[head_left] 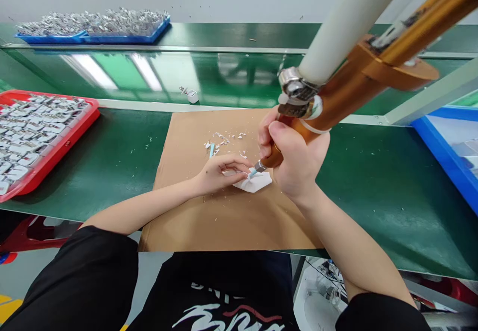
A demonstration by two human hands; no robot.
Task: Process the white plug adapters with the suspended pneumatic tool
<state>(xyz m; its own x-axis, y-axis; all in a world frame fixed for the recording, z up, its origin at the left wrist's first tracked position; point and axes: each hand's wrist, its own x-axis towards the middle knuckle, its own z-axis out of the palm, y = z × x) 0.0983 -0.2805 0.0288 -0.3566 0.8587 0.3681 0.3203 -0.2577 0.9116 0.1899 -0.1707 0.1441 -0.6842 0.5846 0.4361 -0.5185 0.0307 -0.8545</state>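
My right hand (297,152) is wrapped round a thick orange hand tool (328,102), which slants down from the upper right with a white hose clamped beside it. Its narrow metal end carries a light blue tip that meets a small white plastic part (254,182). The exact kind of tool cannot be told. My left hand (224,170) presses thumb and fingers on the left side of this part, partly hiding it. Under both lies a brown cardboard sheet (224,221). White scraps (223,139) and a light blue strip (212,150) are scattered just beyond my left hand.
On the left, a red tray (74,134) holds many white parts with metal pieces. Blue trays (149,37) heaped with metallic parts stand on the back shelf. One small white part (192,96) sits behind the cardboard. A blue bin (440,157) is at the right edge.
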